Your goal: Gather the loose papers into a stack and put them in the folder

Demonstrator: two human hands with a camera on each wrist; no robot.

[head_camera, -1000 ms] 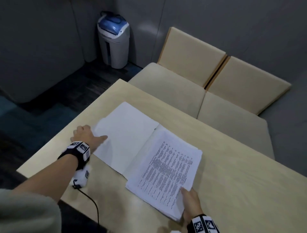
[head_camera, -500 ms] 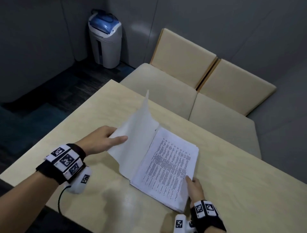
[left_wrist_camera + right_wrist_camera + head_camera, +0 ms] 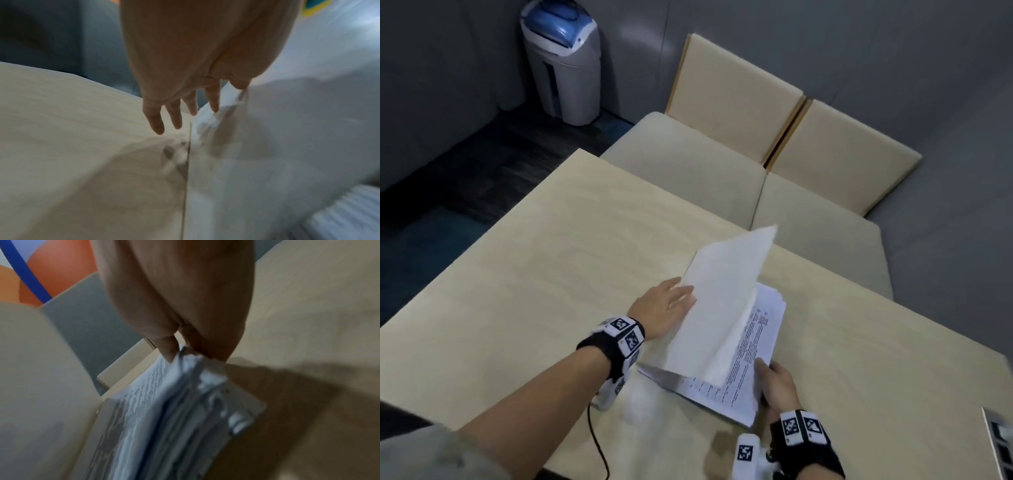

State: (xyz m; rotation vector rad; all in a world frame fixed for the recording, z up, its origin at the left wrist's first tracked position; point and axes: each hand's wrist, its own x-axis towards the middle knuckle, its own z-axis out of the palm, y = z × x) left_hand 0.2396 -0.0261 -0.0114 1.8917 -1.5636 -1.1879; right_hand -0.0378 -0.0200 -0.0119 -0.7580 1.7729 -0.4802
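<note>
A white folder lies on the wooden table (image 3: 534, 274), its cover (image 3: 722, 301) standing half raised over a stack of printed papers (image 3: 753, 346) that rests on the folder's other half. My left hand (image 3: 664, 308) presses the outer face of the cover with straight fingers (image 3: 176, 120); the cover (image 3: 287, 129) fills the right of the left wrist view. My right hand (image 3: 774, 383) pinches the near right edge of the stack, thumb on top. In the right wrist view the thumb and fingers (image 3: 168, 352) clamp the fanned sheet edges (image 3: 164, 418).
A beige cushioned bench (image 3: 688, 164) runs along the table's far side. A grey bin with a blue lid (image 3: 561, 61) stands in the far left corner. A grey device's corner (image 3: 1000, 442) shows at the right edge. A black cable (image 3: 599, 445) hangs off the near table edge.
The cover lay flat open to the left, then my left hand lifted it and swung it right over the papers. My right hand stayed at the stack's near edge.
</note>
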